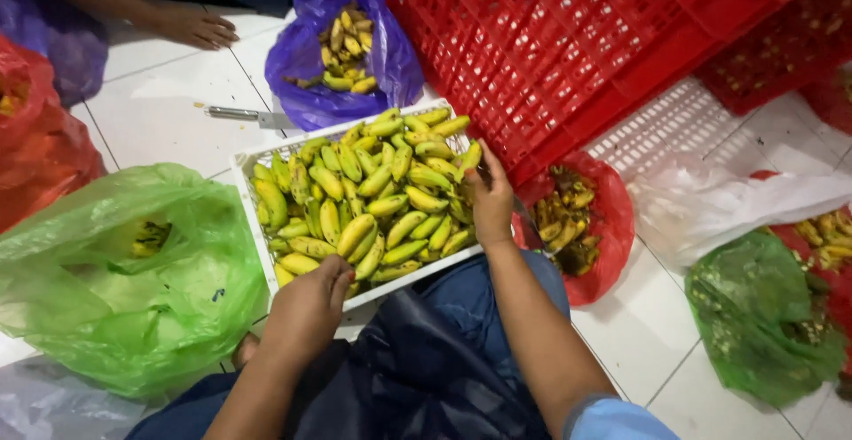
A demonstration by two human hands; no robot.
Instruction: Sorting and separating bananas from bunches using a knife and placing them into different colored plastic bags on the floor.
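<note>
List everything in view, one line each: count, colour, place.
white crate: one, white, centre, on the floor
bananas: many, yellow-green, filling the crate
purple bag: one, purple, behind the crate, holds bananas
green bag: one, green, left
second green bag: one, green, right
red bag: one, red, right of crate, darker bananas
red crates: red, top right, count unclear
knife: one, metal, floor
other person's hand: one, top left
left hand: crate's near edge
right hand: crate's right side

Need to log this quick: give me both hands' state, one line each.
Left hand: curled on the near rim of the white basket, touching the bananas; grip unclear.
Right hand: closed on the basket's right edge.
</note>
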